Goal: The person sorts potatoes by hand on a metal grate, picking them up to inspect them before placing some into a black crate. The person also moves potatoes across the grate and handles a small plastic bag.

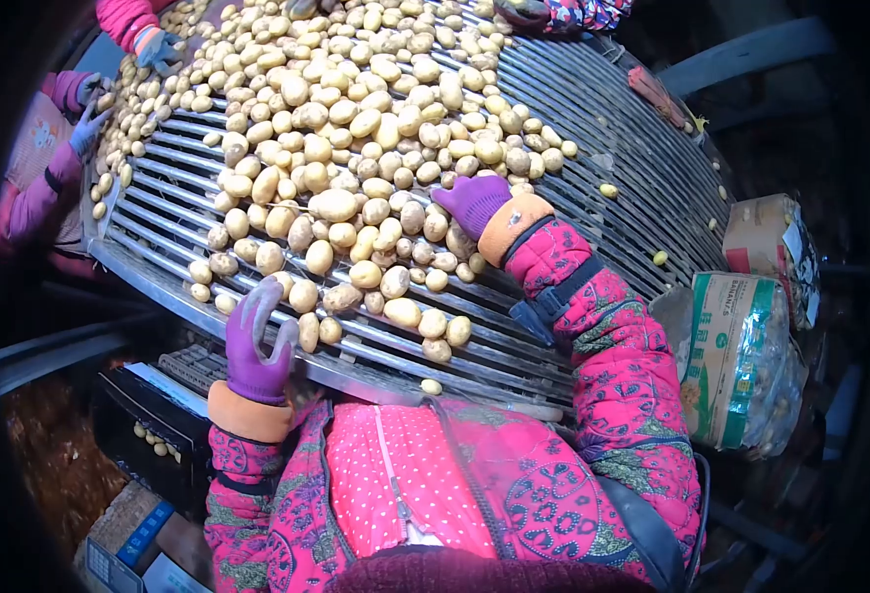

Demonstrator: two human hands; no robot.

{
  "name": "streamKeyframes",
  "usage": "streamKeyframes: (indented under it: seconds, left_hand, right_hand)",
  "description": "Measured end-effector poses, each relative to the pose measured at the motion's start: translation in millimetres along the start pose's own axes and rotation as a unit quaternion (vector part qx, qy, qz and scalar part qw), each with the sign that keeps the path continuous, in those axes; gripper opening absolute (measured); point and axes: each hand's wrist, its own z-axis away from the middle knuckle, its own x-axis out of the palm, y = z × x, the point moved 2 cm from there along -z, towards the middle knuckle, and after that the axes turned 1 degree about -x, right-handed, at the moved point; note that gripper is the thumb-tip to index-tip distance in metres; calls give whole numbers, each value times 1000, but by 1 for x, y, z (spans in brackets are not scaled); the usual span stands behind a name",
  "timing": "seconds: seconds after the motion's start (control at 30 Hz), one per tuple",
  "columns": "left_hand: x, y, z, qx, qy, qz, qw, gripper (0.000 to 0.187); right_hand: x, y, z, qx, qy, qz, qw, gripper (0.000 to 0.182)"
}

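Many pale yellow potatoes (pixel 334 205) lie heaped on a sloping rack of metal bars (pixel 543 89). My left hand (pixel 257 346), in a purple glove, is at the rack's near edge beside the lowest potatoes. Its thumb and fingers are apart, with nothing seen between them. Further up, at the right side of the heap, my right hand (pixel 474 205) in a matching glove reaches in among the potatoes. Its fingers curl downward and are partly hidden, so what they hold, if anything, does not show.
At the upper left, gloved hands (pixel 87 128) of a co-worker touch the potatoes; another gloved hand (pixel 158 49) is above them. A patterned sleeve (pixel 588 14) enters at the top. Right of the rack stand cardboard boxes (pixel 716 346). A dark crate (pixel 148 420) with several potatoes sits lower left.
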Motion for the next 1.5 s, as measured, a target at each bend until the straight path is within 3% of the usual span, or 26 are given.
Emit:
streamKeyframes:
  seconds: [0.07, 0.1, 0.17, 0.2, 0.23, 0.27, 0.3, 0.33, 0.4, 0.47, 0.53, 0.57, 0.63, 0.7, 0.77, 0.83, 0.87, 0.97, 1.07, 1.13, 1.17, 1.27, 1.3, 1.33, 1.4, 1.5]
  left_hand:
    - [6, 13, -3, -1, -1, 1, 1000, 51]
    - [9, 16, -3, -38, -13, 66, 997, 48]
    - [14, 24, -5, -72, -26, 131, 988, 45]
    - [17, 25, -6, -191, -32, 277, 941, 44]
    - [20, 27, -4, -304, -36, 413, 858, 44]
    - [22, 27, -1, -405, -38, 534, 742, 45]
    - [24, 19, -1, -399, -57, 587, 703, 58]
    - [26, 14, 2, -397, -56, 587, 703, 58]
    - [34, 9, 7, -457, -33, 666, 589, 56]
    - [47, 11, 9, -450, -53, 691, 563, 56]
    - [61, 27, 2, -397, -120, 769, 487, 56]
    - [71, 19, 7, -366, -154, 798, 453, 59]
    - [67, 36, 2, -352, -137, 802, 462, 55]
    - [54, 27, 13, -406, -86, 766, 491, 48]
    - [48, 20, 24, -457, -31, 732, 504, 43]
    - [37, 31, 20, -498, 9, 743, 447, 41]
    - [36, 27, 20, -497, 9, 756, 425, 42]
    - [34, 21, 17, -495, 32, 758, 425, 46]
    - [30, 12, 18, -490, 44, 758, 429, 49]
    - [27, 10, 20, -510, 63, 742, 431, 52]
    - [28, 1, 26, -497, 53, 753, 428, 53]
    - [27, -13, 33, -493, 45, 759, 423, 55]
    - [26, -14, 32, -494, 57, 760, 419, 55]
    - [25, -14, 31, -495, 68, 760, 417, 55]
    - [24, -12, 29, -501, 77, 756, 415, 54]
    - [26, -5, 26, -514, 93, 747, 411, 51]
  right_hand:
    - [0, -2, -3, 11, -31, -2, 999, 30]
    - [0, -2, -5, 24, -61, -5, 998, 31]
    - [19, 9, -4, 12, -31, -31, 999, 31]
    - [16, 14, 1, 19, -9, -72, 997, 34]
    - [10, 17, 7, 25, 13, -113, 993, 36]
    - [3, 24, 13, 51, 29, -169, 984, 40]
    - [0, 33, 16, 70, 2, -243, 967, 45]
    - [-4, 40, 26, 91, 16, -282, 955, 51]
    - [-17, 24, 54, 108, 126, -418, 893, 54]
    - [-43, -30, 70, 33, 93, -596, 797, 59]
    - [-49, -84, 74, -92, 78, -655, 746, 53]
    - [-57, -111, 70, -128, 95, -612, 775, 52]
    - [-63, -131, 68, -169, 116, -567, 798, 51]
    - [-61, -130, 69, -99, 181, -534, 820, 54]
    - [-65, -91, 75, 23, 172, -553, 815, 51]
    - [-30, -60, 72, 64, 287, -533, 793, 36]
    - [-22, -52, 75, 118, 200, -537, 811, 33]
    - [-3, -64, 75, 83, 201, -491, 843, 37]
    - [1, -92, 51, 31, 240, -430, 870, 52]
    - [0, -108, 34, 24, 250, -329, 910, 53]
    - [-2, -114, 30, 41, 166, -332, 928, 51]
    - [14, -131, 45, -16, 238, -286, 928, 51]
    - [12, -137, 55, 12, 194, -297, 935, 54]
    - [18, -141, 67, 1, 212, -292, 933, 55]
    - [26, -151, 93, -96, 259, -208, 938, 52]
    - [13, -137, 118, -156, 249, -199, 935, 44]
